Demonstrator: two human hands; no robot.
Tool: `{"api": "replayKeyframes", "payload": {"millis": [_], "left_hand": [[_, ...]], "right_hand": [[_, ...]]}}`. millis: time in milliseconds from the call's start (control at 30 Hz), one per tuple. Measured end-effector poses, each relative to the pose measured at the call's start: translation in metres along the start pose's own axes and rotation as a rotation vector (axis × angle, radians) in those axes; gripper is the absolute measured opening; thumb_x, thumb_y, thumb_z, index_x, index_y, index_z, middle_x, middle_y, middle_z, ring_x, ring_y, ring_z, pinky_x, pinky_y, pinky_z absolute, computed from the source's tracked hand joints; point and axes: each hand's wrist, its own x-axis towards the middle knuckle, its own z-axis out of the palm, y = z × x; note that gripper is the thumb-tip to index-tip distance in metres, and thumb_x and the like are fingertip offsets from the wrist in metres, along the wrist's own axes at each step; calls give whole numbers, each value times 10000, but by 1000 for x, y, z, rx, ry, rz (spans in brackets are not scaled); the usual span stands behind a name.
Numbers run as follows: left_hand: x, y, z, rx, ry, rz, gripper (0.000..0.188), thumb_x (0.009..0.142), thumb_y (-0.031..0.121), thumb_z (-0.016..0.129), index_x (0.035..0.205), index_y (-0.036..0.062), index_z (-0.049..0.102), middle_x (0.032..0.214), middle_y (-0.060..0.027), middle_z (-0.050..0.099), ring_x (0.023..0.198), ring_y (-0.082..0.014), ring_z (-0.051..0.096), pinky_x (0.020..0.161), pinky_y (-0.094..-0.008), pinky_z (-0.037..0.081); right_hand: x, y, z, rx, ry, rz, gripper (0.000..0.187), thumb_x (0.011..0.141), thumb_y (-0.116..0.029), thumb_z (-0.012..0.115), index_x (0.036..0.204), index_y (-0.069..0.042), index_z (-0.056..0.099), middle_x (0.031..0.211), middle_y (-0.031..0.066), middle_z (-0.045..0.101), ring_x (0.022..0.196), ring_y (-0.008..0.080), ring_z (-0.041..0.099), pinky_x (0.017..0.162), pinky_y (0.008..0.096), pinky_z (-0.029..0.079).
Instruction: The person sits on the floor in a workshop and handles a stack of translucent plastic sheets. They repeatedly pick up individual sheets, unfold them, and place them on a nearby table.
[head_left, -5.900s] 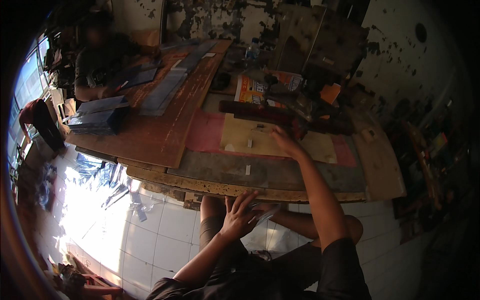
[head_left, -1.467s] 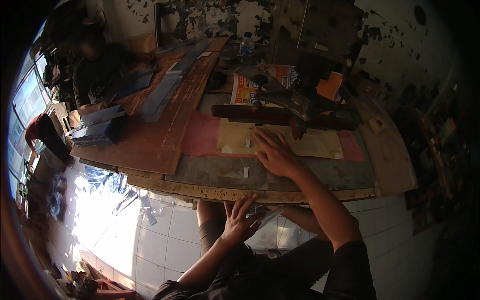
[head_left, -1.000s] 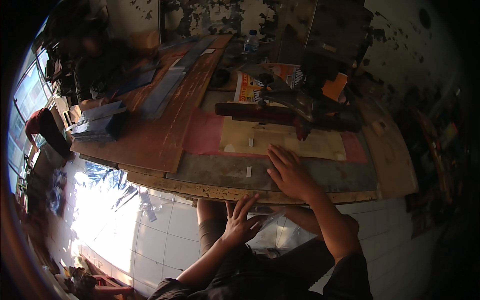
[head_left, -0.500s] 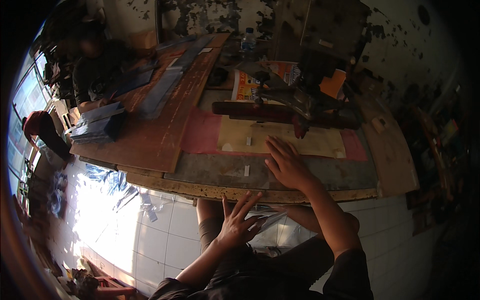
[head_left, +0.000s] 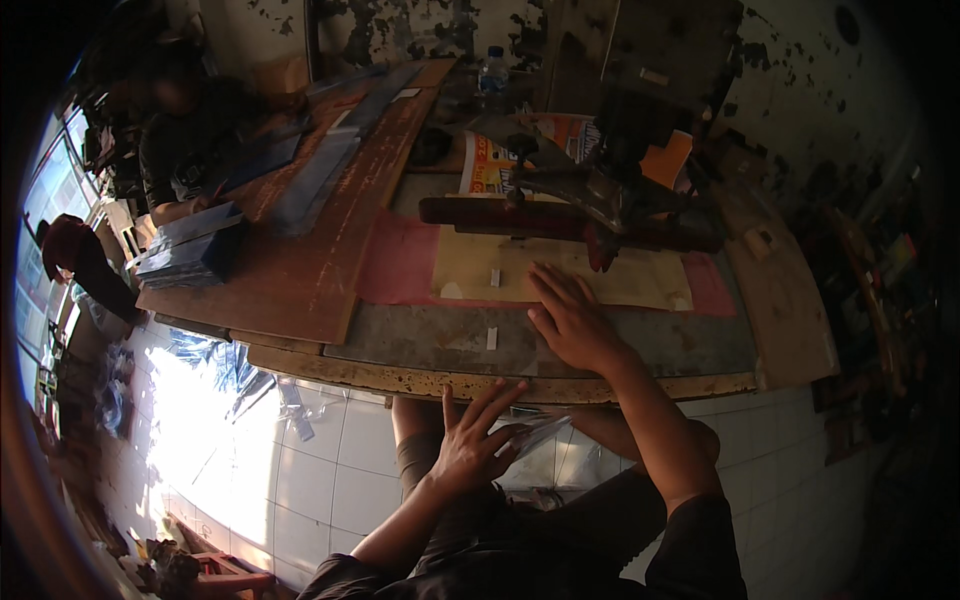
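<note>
Across the grey tabletop (head_left: 420, 335), straight out at twelve o'clock from my lap, the pale yellow sheet (head_left: 640, 285) lay lengthwise under my right hand (head_left: 575, 325). That hand was palm down with its fingers extended and fairly close together, gripping nothing; resting flat on the sheet's near edge, it seemed placed to steady it. Pink material (head_left: 400, 260) showed at both ends of the sheet, at nine and three o'clock, and probably ran beneath it as a backing.

At ten o'clock from my right hand, a small white piece (head_left: 495, 278) sat on the yellow; at eight, a white strip (head_left: 491, 339) lay on the bare grey, both roughly in line, perhaps as guides to position. At twelve, a dark red bar (head_left: 470, 211) stretched along the sheet's far side, so I judged the sheet was laid to match its length.

My left hand (head_left: 465, 450) hung at seven o'clock, low by the table's wooden edge (head_left: 330, 366), its fingers fanned wide. Clear plastic film (head_left: 545, 432) stuck out at three o'clock from it, near my thumb; whether I had it pinched, I couldn't tell. Keeping it low left the tabletop to my right hand.
</note>
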Motion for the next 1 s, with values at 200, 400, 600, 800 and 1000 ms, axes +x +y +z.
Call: {"api": "replayKeyframes", "payload": {"millis": [200,400,600,800,1000], "left_hand": [[1,-1,1,34,-11,-5,109,841,252,778,941,208,776,1596,-1,459,1478,-236,411,1191,-716,49],[0,-2,3,34,-3,-3,164,799,226,789,963,230,782,1573,4,489,1463,-239,426,1207,-683,42],[0,-4,8,41,12,-4,224,735,195,819,949,256,790,1548,5,521,1451,-252,439,1209,-684,13],[0,-4,10,54,15,-5,192,747,205,824,924,263,781,1537,6,534,1442,-251,448,1220,-664,6],[-1,-4,8,68,9,-18,223,735,203,831,936,280,774,1533,13,538,1442,-246,445,1226,-656,19]], "right_hand": [[0,0,0,13,7,-1,543,1062,-311,493,1490,20,447,1587,205,406,1500,337,350,1225,532,250],[0,0,-2,8,28,2,530,1063,-271,514,1531,-38,420,1596,166,415,1502,325,357,1220,530,254],[-4,-2,-6,27,45,-9,506,1050,-268,524,1470,9,474,1546,204,457,1467,346,399,1206,536,275],[-4,0,-5,27,42,-3,505,1055,-282,524,1471,-1,476,1544,195,462,1462,334,408,1212,525,275],[-4,0,-4,17,34,4,506,1055,-291,524,1475,-12,475,1542,191,461,1460,330,407,1216,523,274]]}}
